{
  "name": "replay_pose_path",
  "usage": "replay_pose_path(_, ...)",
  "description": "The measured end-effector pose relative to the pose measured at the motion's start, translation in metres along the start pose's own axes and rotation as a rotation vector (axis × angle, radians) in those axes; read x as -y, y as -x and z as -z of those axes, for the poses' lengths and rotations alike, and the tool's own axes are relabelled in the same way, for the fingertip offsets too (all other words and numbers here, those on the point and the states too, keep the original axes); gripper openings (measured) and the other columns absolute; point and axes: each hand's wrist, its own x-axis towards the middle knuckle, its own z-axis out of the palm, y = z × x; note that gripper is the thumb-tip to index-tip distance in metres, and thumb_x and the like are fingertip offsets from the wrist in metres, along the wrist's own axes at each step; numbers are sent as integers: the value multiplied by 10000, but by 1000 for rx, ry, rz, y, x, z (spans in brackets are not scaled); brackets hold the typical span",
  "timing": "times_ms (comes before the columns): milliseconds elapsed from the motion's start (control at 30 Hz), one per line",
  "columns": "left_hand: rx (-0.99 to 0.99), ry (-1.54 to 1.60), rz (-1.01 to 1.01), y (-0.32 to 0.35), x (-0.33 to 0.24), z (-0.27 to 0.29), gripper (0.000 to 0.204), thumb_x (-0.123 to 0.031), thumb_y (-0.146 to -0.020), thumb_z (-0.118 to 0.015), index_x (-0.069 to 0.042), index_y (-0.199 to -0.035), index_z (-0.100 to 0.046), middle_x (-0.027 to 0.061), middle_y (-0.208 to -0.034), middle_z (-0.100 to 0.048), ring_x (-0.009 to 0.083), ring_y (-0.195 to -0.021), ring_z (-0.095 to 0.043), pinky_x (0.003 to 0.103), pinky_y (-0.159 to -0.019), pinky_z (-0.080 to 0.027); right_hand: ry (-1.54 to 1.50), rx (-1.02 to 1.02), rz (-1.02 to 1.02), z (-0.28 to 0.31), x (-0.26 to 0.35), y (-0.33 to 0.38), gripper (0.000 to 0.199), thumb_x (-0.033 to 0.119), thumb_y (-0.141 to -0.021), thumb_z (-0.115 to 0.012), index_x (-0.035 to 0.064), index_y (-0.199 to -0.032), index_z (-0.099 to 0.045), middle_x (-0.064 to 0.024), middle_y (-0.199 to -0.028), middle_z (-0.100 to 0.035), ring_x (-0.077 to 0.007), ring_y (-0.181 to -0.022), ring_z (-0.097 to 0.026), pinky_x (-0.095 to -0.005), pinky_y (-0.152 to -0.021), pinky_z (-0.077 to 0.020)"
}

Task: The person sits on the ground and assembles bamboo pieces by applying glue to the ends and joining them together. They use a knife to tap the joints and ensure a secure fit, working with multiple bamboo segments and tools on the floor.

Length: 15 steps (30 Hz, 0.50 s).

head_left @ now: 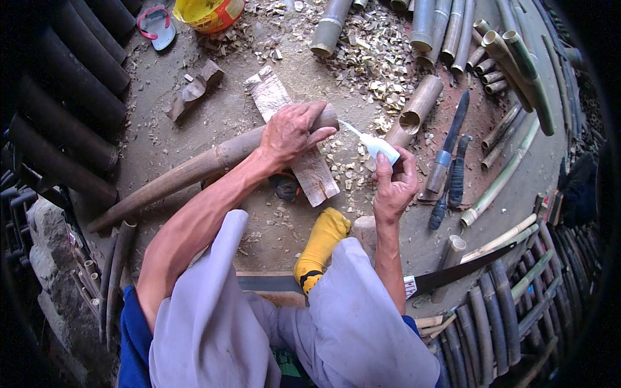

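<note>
- We record the left hand (291,136) over the upper-right end of a brown bamboo pole (240,147); its grip is clamped on the pole, fingers wrapped across the top, thumb toward the cut end.
- The pole slants from lower left to upper right, crossing a wooden plank (315,178) on the floor (155,129).
- Right hand (396,184): grip clamped on a small white bottle (380,148), tilted, thin nozzle aimed up-left at the pole's end. We cannot tell whether its tip touches.
- Just beside the bottle we note a bamboo section (425,98) with a round hole; farther right, a dark-bladed knife (454,134).
- Wood chips (372,71) lie scattered beyond the pole's end.
</note>
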Motion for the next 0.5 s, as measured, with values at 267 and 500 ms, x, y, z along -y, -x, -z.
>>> replay_pose_path(267,-49,-29,-41,0,-2,-2,549,-459,-823,-674,-38,-1164,-592,134,-987,-674,279,-894,-654,365,-801,-499,320,58,207,-5,4,-6,207,79,-835,-692,1,-1017,-631,-108,-871,-656,-188,-729,-631,-315,-649,-501)
replay_pose_path(500,-36,-19,-33,1,-2,0,548,-439,-829,-677,-38,-1190,-585,141,-987,-669,294,-898,-645,387,-821,-486,388,61,270,-9,14,-7,202,56,-832,-681,-1,-1018,-629,-115,-868,-639,-195,-719,-623,-329,-620,-491)
